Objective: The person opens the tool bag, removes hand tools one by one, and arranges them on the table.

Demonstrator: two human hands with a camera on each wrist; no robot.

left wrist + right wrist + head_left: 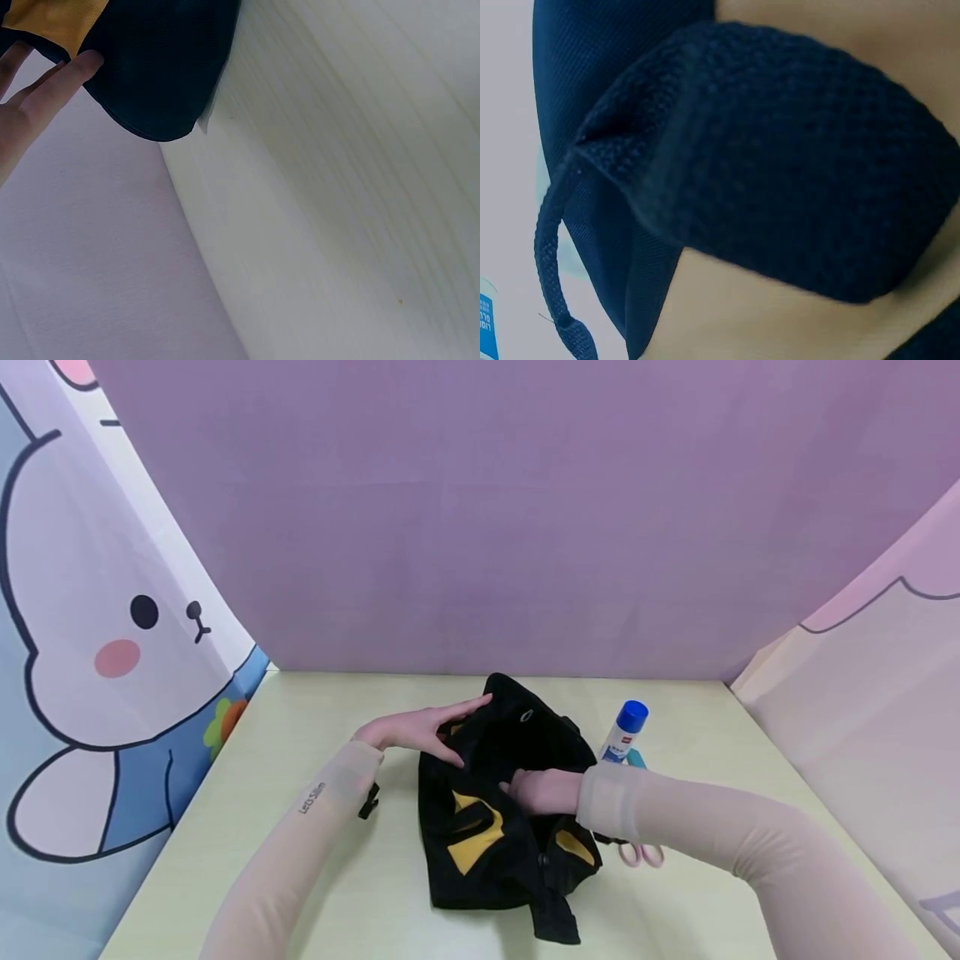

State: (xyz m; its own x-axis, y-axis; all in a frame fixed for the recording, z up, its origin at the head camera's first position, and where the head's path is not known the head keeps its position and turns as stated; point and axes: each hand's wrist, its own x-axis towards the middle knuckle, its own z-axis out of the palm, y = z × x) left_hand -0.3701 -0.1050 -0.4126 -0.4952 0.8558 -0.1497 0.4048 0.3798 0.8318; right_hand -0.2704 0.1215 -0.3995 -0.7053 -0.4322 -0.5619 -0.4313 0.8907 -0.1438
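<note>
A black bag [480, 852] with yellow patches stands on the table, its mouth gaping upward. My left hand [420, 732] is at the left side of that mouth, thumb and fingers spread apart against the fabric. In the left wrist view, straight fingertips [90, 61] touch the dark cloth beside a yellow panel [56, 19]. My right hand [546, 791] reaches into the opening, its fingers largely hidden by the bag. Dark woven webbing [795, 165] fills much of the right wrist view and conceals what that hand does.
To the bag's right stands a white tube with a blue cap [624, 732], a teal object [636, 758] beside it. Pink loops like scissor handles [641, 855] lie below the right forearm. A black buckle [369, 802] shows near the left wrist. Purple cloth [480, 527] rises behind the table [337, 893].
</note>
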